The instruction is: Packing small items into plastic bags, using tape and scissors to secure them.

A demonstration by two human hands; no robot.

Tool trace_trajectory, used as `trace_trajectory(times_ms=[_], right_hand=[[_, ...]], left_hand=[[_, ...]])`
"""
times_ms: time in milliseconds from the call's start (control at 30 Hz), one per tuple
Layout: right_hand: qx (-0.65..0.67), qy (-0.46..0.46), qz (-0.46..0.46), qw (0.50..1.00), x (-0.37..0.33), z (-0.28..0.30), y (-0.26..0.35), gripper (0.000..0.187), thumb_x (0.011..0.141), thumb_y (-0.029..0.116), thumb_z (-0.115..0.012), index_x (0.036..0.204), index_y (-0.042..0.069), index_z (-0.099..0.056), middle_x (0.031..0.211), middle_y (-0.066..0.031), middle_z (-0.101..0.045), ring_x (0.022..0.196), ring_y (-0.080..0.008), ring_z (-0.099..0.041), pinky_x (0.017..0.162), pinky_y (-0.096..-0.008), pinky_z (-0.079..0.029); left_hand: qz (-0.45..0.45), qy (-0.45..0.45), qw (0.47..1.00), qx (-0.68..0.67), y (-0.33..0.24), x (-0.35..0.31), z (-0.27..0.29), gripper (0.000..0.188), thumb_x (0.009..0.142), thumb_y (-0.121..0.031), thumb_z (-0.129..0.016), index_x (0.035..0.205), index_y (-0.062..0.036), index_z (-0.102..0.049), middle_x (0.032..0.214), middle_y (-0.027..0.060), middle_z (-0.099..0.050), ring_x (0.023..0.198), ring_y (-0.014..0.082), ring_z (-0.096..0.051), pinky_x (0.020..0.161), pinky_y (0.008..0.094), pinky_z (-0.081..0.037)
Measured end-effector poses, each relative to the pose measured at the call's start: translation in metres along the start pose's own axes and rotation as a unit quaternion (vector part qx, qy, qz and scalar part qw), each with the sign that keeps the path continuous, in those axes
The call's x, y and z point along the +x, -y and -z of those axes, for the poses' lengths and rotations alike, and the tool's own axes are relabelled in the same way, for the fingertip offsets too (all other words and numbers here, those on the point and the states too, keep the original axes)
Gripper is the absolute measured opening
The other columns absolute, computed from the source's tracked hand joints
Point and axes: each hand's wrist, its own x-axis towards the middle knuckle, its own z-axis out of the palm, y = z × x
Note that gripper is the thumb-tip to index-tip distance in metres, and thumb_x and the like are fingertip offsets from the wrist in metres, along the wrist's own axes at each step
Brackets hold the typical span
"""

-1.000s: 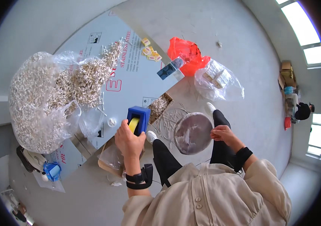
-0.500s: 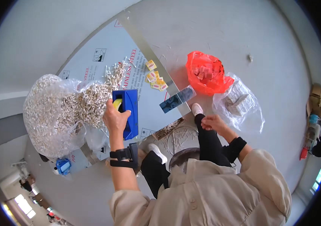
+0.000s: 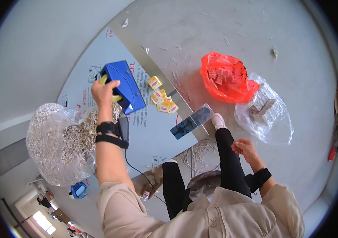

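Observation:
My left hand grips a blue tape dispenser over the left part of the table, its yellow tape roll showing beside my fingers. Beneath and behind my left wrist lies a big heap of cotton swabs in a clear plastic bag. Right of the dispenser, small yellow-and-white boxes sit in a loose cluster. My right hand hovers beside my right knee, its fingers curled together; whether anything is pinched in them cannot be made out.
A dark blue strip with a clear end juts over the film-covered table's edge. On the floor stand a red plastic bag of small boxes and a clear bag of white packs. Loose sticks are scattered beyond. A black cable trails past my left arm.
My left hand has carried the tape dispenser up and away from the swab heap, tilting it. The right hand has shifted slightly lower and right in the picture. My view has moved too.

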Motion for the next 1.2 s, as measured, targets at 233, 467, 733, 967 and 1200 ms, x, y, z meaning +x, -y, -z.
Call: trace_trajectory(times_ms=[233, 467, 733, 967, 1200], right_hand=[[-0.007, -0.052, -0.068, 0.996, -0.003, 0.022, -0.021, 0.014, 0.090, 0.013, -0.056, 0.093, 0.001, -0.061, 0.080, -0.0084, -0.065, 0.067, -0.0143, -0.062, 0.061, -0.0246, -0.051], [0.001, -0.061, -0.068, 0.996, 0.006, 0.044, -0.025, 0.013, 0.089, 0.013, -0.056, 0.092, 0.001, -0.061, 0.079, -0.0079, -0.065, 0.066, -0.0142, -0.062, 0.061, -0.0244, -0.051], [-0.001, -0.070, -0.077, 0.995, 0.014, 0.051, -0.026, 0.014, 0.089, 0.014, -0.055, 0.092, 0.002, -0.061, 0.080, -0.0071, -0.065, 0.069, -0.0132, -0.062, 0.063, -0.0247, -0.051], [-0.020, -0.062, -0.068, 0.995, 0.026, 0.043, -0.018, 0.015, 0.089, 0.014, -0.056, 0.093, 0.001, -0.061, 0.081, -0.0064, -0.065, 0.069, -0.0125, -0.061, 0.063, -0.0241, -0.050], [-0.051, -0.034, -0.010, 0.998, 0.047, 0.036, -0.004, 0.017, 0.089, 0.017, -0.057, 0.093, 0.002, -0.062, 0.080, -0.0055, -0.065, 0.069, -0.0111, -0.060, 0.062, -0.0234, -0.049]], left_hand=[[-0.019, -0.074, 0.968, 0.240, -0.069, 0.040, -0.056, 0.061, 0.051, -0.030, -0.081, 0.095, 0.0068, -0.059, 0.093, 0.0235, -0.065, 0.087, 0.0377, -0.063, 0.083, 0.0413, -0.049], [0.029, -0.052, 0.941, 0.334, -0.084, 0.057, -0.092, 0.056, 0.054, -0.031, -0.081, 0.094, 0.0036, -0.061, 0.095, 0.0201, -0.066, 0.088, 0.0352, -0.064, 0.082, 0.0410, -0.050], [0.073, -0.040, 0.928, 0.364, -0.084, 0.060, -0.103, 0.049, 0.055, -0.033, -0.079, 0.088, -0.0007, -0.066, 0.095, 0.0183, -0.067, 0.089, 0.0356, -0.064, 0.081, 0.0426, -0.050], [0.034, 0.021, 0.921, 0.389, -0.078, 0.067, -0.102, 0.059, 0.061, -0.046, -0.074, 0.096, 0.0011, -0.066, 0.102, 0.0209, -0.065, 0.096, 0.0368, -0.062, 0.084, 0.0441, -0.048], [-0.121, -0.073, 0.950, 0.280, -0.043, 0.056, -0.029, 0.079, 0.068, -0.053, -0.070, 0.115, 0.0083, -0.054, 0.095, 0.0207, -0.065, 0.094, 0.0333, -0.062, 0.082, 0.0412, -0.047]])
